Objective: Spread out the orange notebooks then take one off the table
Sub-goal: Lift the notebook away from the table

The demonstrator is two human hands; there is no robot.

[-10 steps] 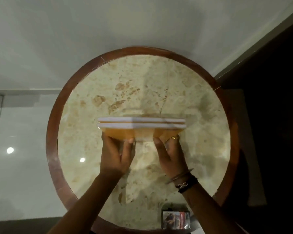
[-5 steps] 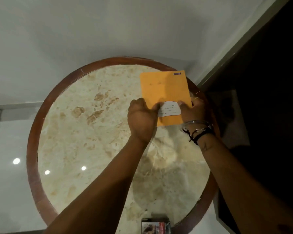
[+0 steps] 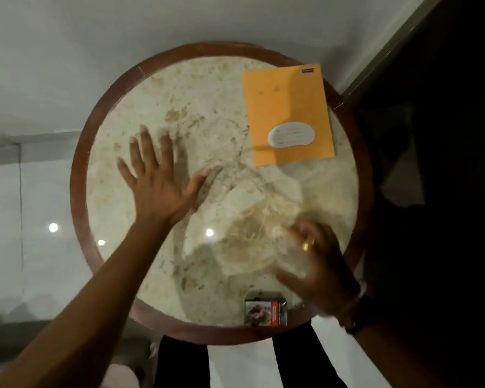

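So the orange notebook (image 3: 289, 114) is lying flat on the round marble table (image 3: 221, 191), up at the far right edge, white label facing up, with its right side over the wooden rim (image 3: 79, 191). Only one cover shows from here, so whether there's more stacked underneath, can't tell.

Left hand (image 3: 158, 183) is spread wide over the tabletop, fingers fanned out, palm down, holding nothing. The notebook sits well off to the right of it and a bit farther out, no contact at all. Looks like the hand is on or just over the marble, hard to say which.

Right hand (image 3: 317, 264) is near the close right part of the table and it's really smeared with motion blur. Fingers look loosely spread and I think it's empty, but honestly I can't tell for sure. There's a gold ring (image 3: 308, 244) on one finger. The notebook is straight out ahead of that hand, well apart.

Just left of the right hand, at the near rim, there's a small printed box (image 3: 266, 311).
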